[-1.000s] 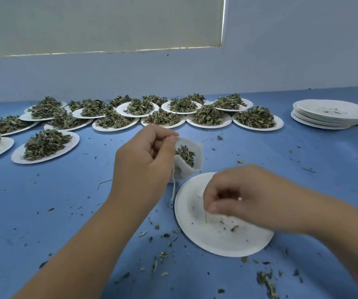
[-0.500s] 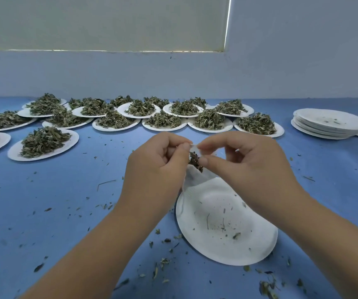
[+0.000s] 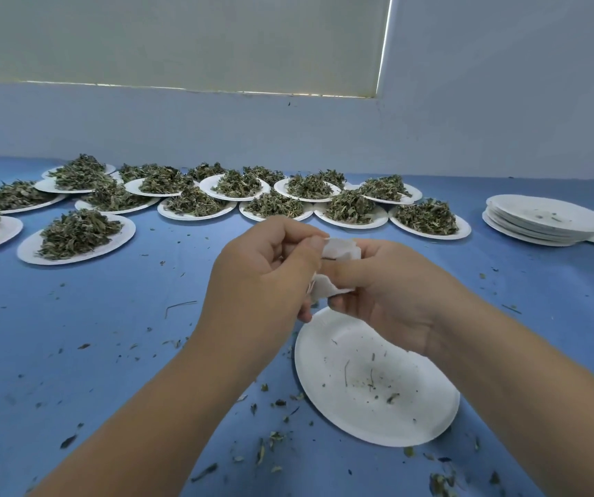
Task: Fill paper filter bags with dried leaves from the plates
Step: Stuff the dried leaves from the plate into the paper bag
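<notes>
A small white paper filter bag [image 3: 340, 253] is held in the air between both hands, above the far rim of a nearly bare white paper plate [image 3: 374, 382] that carries only leaf crumbs. My left hand [image 3: 263, 274] pinches the bag's left top edge with thumb and fingers. My right hand [image 3: 385, 288] grips the bag from the right, its thumb across the front. The bag's top is folded over and its contents are hidden. Several plates heaped with dried leaves [image 3: 77, 233] lie across the back of the blue table.
A stack of used white plates [image 3: 539, 220] sits at the far right. Leaf bits are scattered over the blue tabletop [image 3: 109, 335], thickest near the front edge. A pale wall closes the table's far side.
My right hand rose from the plate to the bag and now grips it. The open mouth with leaves showing is now folded shut between both hands.
</notes>
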A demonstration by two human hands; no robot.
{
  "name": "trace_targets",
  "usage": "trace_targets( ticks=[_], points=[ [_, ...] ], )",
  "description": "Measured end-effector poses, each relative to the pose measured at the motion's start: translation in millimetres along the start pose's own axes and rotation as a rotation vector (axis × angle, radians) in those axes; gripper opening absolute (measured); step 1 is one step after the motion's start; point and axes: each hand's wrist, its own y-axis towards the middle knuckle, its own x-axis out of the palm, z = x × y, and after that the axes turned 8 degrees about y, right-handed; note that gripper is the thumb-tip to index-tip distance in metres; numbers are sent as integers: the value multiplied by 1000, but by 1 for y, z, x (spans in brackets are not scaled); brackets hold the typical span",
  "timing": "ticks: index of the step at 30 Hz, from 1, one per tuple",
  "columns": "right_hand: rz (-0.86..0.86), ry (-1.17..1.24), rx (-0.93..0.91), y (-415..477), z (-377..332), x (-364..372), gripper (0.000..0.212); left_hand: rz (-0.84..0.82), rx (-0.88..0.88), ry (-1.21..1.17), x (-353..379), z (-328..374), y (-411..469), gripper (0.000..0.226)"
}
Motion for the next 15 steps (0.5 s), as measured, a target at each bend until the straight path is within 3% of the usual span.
trace_targets(
  ticks=[6, 10, 13, 15],
  points=[
    [181, -271, -26, 9, 4, 11, 14, -25, 5, 57, -1, 7, -4, 15],
    [101, -231, 3, 3, 2, 5, 14, 3, 0, 62, -3, 8, -6, 16],
    [-74, -39, 34, -9, -7, -2, 10, 38, 30, 73, -5, 8, -7, 19],
    [-91, 30, 54, -15, -8, -4, 8, 22, 31, 60, -3, 9, -9, 19]
  ],
)
